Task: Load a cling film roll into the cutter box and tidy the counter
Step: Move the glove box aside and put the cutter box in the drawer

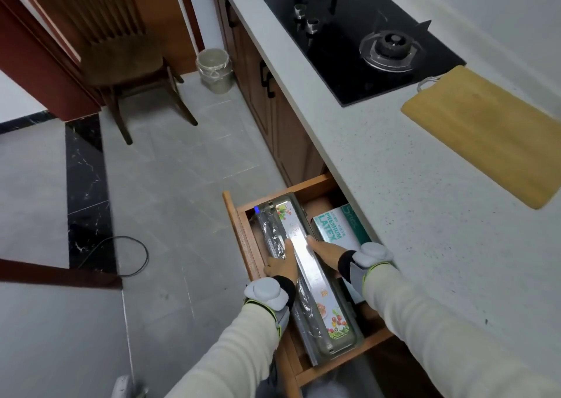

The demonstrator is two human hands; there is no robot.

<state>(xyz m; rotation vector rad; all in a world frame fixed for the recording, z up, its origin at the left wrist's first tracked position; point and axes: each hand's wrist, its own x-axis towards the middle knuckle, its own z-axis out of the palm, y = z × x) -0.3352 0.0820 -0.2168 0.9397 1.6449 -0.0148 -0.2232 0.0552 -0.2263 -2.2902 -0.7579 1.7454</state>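
The long grey cling film cutter box lies lengthwise inside an open wooden drawer below the counter. A strip with fruit pictures runs along its top, and clear film shows along its left side. My left hand grips the box's left edge near the middle. My right hand holds the right edge opposite. Both hands are on the box inside the drawer.
A green and white latex glove box sits in the drawer to the right of the cutter box. On the grey counter are a black gas hob and a wooden cutting board. A chair, a bin and a cable stand on the floor at left.
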